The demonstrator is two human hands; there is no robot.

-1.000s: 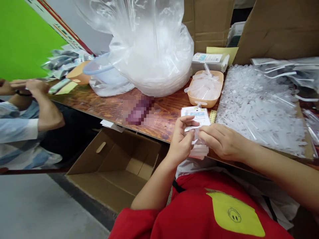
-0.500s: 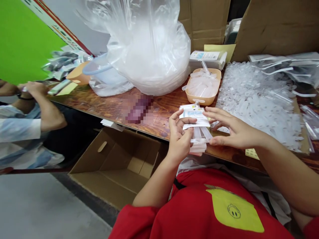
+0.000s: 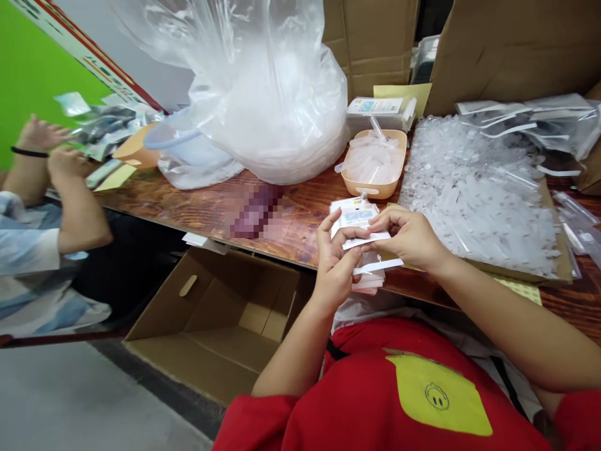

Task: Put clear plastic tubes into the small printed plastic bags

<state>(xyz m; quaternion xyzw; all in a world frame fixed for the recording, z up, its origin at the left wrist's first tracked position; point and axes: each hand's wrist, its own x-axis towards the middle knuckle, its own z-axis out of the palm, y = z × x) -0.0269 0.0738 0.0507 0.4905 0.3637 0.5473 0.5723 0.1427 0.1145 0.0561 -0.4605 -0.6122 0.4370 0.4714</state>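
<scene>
My left hand (image 3: 335, 260) grips a small clear plastic packet with a printed white and blue card (image 3: 359, 219) in it, thumb below and fingers on the near side. My right hand (image 3: 406, 238) is closed on the packet's right side, fingertips pinching it. A white strip (image 3: 378, 267) sticks out along the packet's lower edge, just under my right fingers. Beneath my hands lies a stack of similar packets (image 3: 369, 285) at the table edge, partly hidden. Just beyond stands an orange tub (image 3: 370, 190) full of translucent plastic tubes (image 3: 375, 160).
A tray of many small clear plastic pieces (image 3: 479, 194) lies at right. A big clear bag (image 3: 277, 113) stands at the back. Below the table edge is an open cardboard box (image 3: 220, 326). At left, a co-worker's hands (image 3: 66, 163) are near piled packets (image 3: 107, 128).
My right hand has gone from spread fingers to a pinch on the packet. The white strip now juts out to the right. The co-worker's hands have moved apart, one raised.
</scene>
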